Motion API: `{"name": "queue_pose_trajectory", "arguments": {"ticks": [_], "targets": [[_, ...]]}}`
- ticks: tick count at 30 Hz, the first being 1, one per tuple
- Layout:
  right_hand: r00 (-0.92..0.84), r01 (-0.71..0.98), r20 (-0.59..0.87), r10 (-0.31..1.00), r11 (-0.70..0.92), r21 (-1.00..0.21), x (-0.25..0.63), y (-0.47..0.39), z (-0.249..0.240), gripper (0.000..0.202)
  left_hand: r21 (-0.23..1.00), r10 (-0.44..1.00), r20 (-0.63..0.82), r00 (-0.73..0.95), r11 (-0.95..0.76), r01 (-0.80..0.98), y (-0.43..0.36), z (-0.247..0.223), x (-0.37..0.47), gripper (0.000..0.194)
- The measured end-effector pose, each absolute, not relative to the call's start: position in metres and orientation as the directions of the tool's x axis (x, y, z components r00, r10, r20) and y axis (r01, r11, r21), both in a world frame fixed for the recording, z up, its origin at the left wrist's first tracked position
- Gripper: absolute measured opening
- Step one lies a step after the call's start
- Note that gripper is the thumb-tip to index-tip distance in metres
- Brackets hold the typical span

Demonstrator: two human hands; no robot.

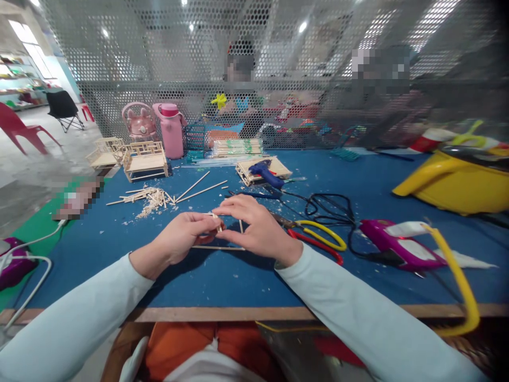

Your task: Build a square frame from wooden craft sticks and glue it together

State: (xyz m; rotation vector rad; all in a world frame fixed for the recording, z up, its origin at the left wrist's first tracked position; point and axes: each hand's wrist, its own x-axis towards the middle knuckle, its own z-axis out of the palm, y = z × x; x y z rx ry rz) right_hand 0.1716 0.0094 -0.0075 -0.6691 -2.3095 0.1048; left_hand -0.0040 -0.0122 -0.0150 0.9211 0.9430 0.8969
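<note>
Low over the middle of the blue table (167, 286), my left hand (181, 237) pinches one side of a small frame of thin wooden sticks (218, 248). My right hand (254, 225) meets it fingertip to fingertip, thumb and fingers closed on the same stick frame near its corner. The fingers hide part of the frame. Loose and broken sticks (155, 200) lie in a pile beyond my left hand. A blue glue gun (264, 172) rests on a flat stick piece (242, 173) beyond my right hand.
Red and yellow handled scissors (322, 233) and a black cable (330, 204) lie right of my right hand. A purple device (405, 244) and yellow container (461, 180) stand farther right. Small stick furniture (146, 159) and a pink bottle (172, 132) stand at the back left, before a perforated screen.
</note>
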Motion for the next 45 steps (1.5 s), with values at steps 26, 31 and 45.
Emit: {"name": "queue_pose_trajectory", "arguments": {"ticks": [26, 31, 45], "targets": [[-0.477, 0.422, 0.765, 0.433, 0.876, -0.232, 0.169, 0.007, -0.005, 0.025, 0.884, 0.95, -0.05, 0.307, 0.186, -0.429, -0.02, -0.003, 0.002, 0.055], [-0.496, 0.425, 0.752, 0.434, 0.877, -0.226, 0.167, 0.007, -0.008, 0.021, 0.926, 0.959, -0.018, 0.284, 0.123, -0.357, -0.02, -0.005, 0.003, 0.074], [-0.511, 0.421, 0.737, 0.442, 0.876, -0.234, 0.167, 0.007, -0.013, 0.039, 0.943, 0.969, -0.012, 0.248, 0.093, -0.319, -0.017, -0.007, 0.001, 0.085]]}}
